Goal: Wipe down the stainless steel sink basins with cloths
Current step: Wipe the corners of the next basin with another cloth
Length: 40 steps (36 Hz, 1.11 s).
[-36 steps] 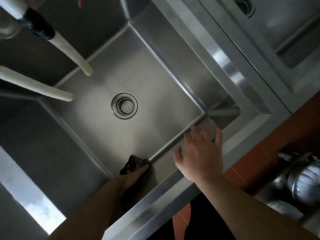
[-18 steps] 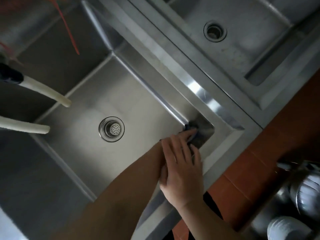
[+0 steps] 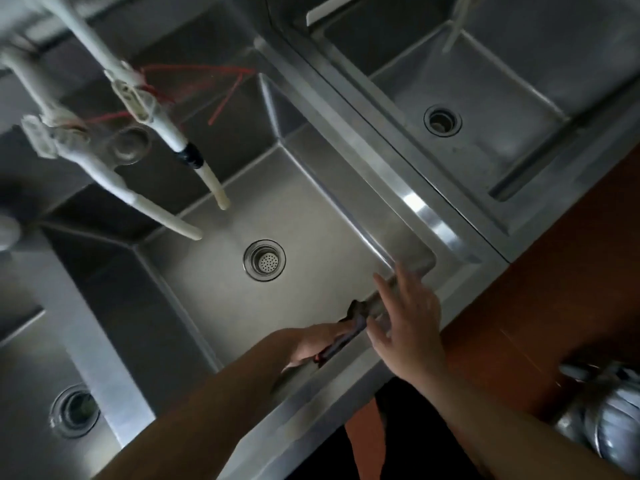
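The person leans over a row of stainless steel sink basins, with both bare arms reaching into the middle basin [image 3: 225,282]. The left hand [image 3: 318,342] is down at the near wall of this basin, its fingers curled round a dark cloth [image 3: 351,327], which it holds against the seam where the basin floor meets the near wall. The cloth is bunched and partly hidden by the hand; a thin reddish edge shows at its lower end.

The right hand [image 3: 407,317] lies just right of the cloth, over the same near wall and close to the basin's right front corner. Its fingers are straight and slightly spread, flat toward the steel. Whether a second cloth lies under this palm cannot be told, as the hand is blurred.

A round perforated drain strainer [image 3: 264,260] sits in the middle of the basin floor, well apart from both hands. Two white faucet spouts [image 3: 166,220] with pale hose tips hang over the back left of the basin, one bound with a dark band, and red strings [image 3: 221,102] trail from their fittings.

A left basin [image 3: 27,358] shows its own drain [image 3: 74,410], and a right basin [image 3: 485,98] has an open drain hole [image 3: 442,120]. Beyond the sink's front rim is a reddish-brown floor [image 3: 561,271], with stacked steel bowls [image 3: 606,410] at the far right edge. No brand, label or writing can be read anywhere.
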### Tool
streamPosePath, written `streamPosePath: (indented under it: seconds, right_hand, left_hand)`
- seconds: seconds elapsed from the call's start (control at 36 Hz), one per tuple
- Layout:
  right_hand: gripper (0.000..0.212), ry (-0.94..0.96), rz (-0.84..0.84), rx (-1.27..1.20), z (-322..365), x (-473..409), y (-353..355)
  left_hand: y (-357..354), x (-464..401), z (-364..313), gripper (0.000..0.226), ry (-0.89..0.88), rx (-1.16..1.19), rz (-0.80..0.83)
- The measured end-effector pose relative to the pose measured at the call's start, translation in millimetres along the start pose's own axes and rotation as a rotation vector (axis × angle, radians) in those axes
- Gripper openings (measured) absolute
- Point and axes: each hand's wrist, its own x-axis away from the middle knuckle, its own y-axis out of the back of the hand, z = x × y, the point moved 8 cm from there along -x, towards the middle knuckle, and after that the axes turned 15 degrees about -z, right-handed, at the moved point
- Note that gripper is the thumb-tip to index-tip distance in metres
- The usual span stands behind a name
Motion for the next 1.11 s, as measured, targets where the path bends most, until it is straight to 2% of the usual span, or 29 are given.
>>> streamPosePath:
  seconds: [0.06,0.11,0.19,0.25,0.28,0.36,0.47,0.64,0.72,0.83,0.92,1.0,1.11]
  right_hand:
    - [0.073,0.048,0.042,0.03,-11,12,8]
    - [0.076,0.052,0.083,0.044,-20,25,16]
    - [0.077,0.009,0.115,0.088,-22,33,29]
    - [0.074,-0.051,0.138,0.106,-22,32,38]
    - [0.073,-0.071,0.134,0.105,-20,28,44]
    - [0.072,-0.092,0.102,0.071,-10,10,58]
    - [0.066,-0.024,0.054,0.023,2,-32,71]
    - [0.065,0.133,0.074,-0.026,12,-100,83]
    - [0.065,0.246,0.105,-0.013,8,-131,84]
    - [0.07,0.355,0.183,0.039,-9,-181,81]
    - [0.069,0.448,0.174,0.101,-13,-223,73]
    - [0.064,0.505,0.17,0.16,-4,-263,61]
    - [0.07,0.599,0.163,0.177,29,-302,41]
  left_hand:
    - [5,21,30,0.071,0.022,-0.007,-0.008]
    - [9,45,59,0.084,0.065,0.052,-0.008]
    - [13,72,78,0.077,-0.098,0.103,0.0]
    - [15,84,93,0.087,-0.139,0.09,-0.042]
    - [16,81,106,0.085,-0.128,0.08,-0.069]
    - [24,83,116,0.044,-0.091,0.148,-0.237]
    - [39,104,92,0.008,-0.048,0.317,-0.34]
    - [84,108,35,0.027,-0.11,0.889,-0.617]
    - [91,89,0,0.027,-0.131,1.187,-0.714]
    - [84,45,-42,0.026,-0.025,1.466,-0.863]
    - [83,7,-71,0.035,0.039,1.488,-0.979]
    - [82,-28,-98,0.04,0.07,1.334,-1.074]
    - [72,-58,-140,0.036,0.06,1.254,-1.019]
